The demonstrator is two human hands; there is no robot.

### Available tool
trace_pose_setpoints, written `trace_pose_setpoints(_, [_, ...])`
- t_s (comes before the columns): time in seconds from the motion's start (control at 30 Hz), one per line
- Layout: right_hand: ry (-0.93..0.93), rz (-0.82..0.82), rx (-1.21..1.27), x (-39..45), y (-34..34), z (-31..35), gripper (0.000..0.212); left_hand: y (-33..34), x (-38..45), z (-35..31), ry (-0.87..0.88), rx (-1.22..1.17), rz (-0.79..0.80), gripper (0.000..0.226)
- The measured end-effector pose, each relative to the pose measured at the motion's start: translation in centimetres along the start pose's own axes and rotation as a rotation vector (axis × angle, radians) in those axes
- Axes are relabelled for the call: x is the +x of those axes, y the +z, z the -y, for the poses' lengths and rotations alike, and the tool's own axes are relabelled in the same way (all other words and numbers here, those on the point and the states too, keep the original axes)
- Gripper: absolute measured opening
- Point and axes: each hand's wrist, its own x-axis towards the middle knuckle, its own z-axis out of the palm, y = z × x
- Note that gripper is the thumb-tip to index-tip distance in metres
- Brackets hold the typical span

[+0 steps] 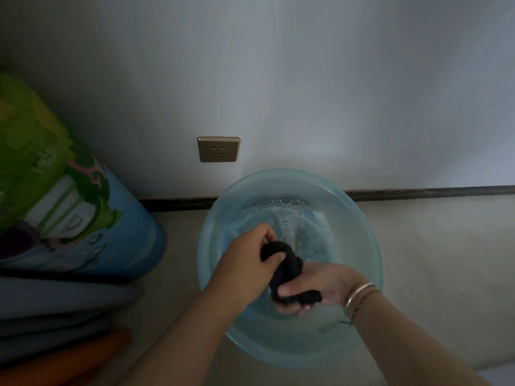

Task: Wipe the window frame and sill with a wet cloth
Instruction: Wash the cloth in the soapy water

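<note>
At the far left edge of the floor [418, 260] stands a rolled mat [55, 174] printed in green, blue and white, upright against the wall [278, 65]; below it lie grey folded layers [55, 310] and an orange piece [69, 358] in the bottom left corner. Further right, a beige wall socket [218, 149] sits low on the wall, just above the dark skirting strip [418, 192] that runs along the floor's far edge. Directly below the socket, a translucent blue basin [359, 218] rests on the floor, its far rim close to the skirting; it holds shallow water with bubbles [289, 221] toward the far side. Over the basin the person's left hand [248, 260] comes in from the lower left, its grip closed around the upper end of a dark cloth [284, 263], thumb pressed across the fabric. The cloth is bunched and twisted, held above the water between the 2 hands near the middle of the basin. The right hand [315, 291], palm turned upward, has its grip closed on the lower end of the cloth, fingers curled over it. On the right wrist are thin bracelets [359, 298], and the forearm runs off toward the bottom right corner.
</note>
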Motion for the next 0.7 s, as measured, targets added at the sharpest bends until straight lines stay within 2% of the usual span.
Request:
trace_pose_setpoints(0.1, [0.099, -0.095, -0.180, 0.6, -0.1, 0.7, 0.013, 0.7, 0.6, 0.0, 0.006, 0.065, -0.077, 0.016])
trace_pose_setpoints(0.17, [0.091, -0.169, -0.170, 0.3, -0.7, 0.9, 0.020, 0.6, 0.8, 0.3, 0.042, 0.027, -0.103, 0.030])
trace_pose_setpoints(0.2, [0.085, -0.194, -0.120, 0.0, -1.1, 1.0, 0.019, 0.4, 0.7, 0.5, 0.084, -0.011, -0.060, 0.046])
trace_pose_setpoints(0.27, [0.096, -0.204, -0.037, -0.5, -1.5, 1.2, 0.016, 0.1, 0.2, 0.8, 0.187, 0.028, 0.135, 0.077])
trace_pose_setpoints(0.33, [0.147, -0.155, -0.093, -0.7, -1.4, 1.6, 0.021, 0.2, -0.2, 1.0, 0.305, 0.301, 0.270, 0.087])
trace_pose_setpoints(0.4, [0.187, -0.087, -0.225, -0.4, -0.8, 2.0, 0.027, 0.4, -0.3, 1.2, 0.376, 0.573, 0.241, 0.074])
trace_pose_setpoints(0.5, [0.137, -0.107, -0.310, 0.0, 0.2, 2.4, 0.033, 0.3, 0.1, 1.0, 0.365, 0.824, 0.131, 0.037])
trace_pose_setpoints(0.57, [0.056, -0.166, -0.303, 0.1, 0.3, 2.2, 0.026, -0.1, 0.3, 0.9, 0.277, 0.839, 0.090, 0.024])
trace_pose_setpoints(0.63, [-0.012, -0.223, -0.330, -0.1, 0.2, 1.8, 0.016, -0.3, 0.1, 0.9, 0.156, 0.757, 0.083, 0.021])
trace_pose_setpoints(0.7, [0.005, -0.300, -0.504, -0.5, 0.0, 1.4, 0.029, -0.2, -0.2, 0.9, 0.035, 0.601, 0.125, 0.021])
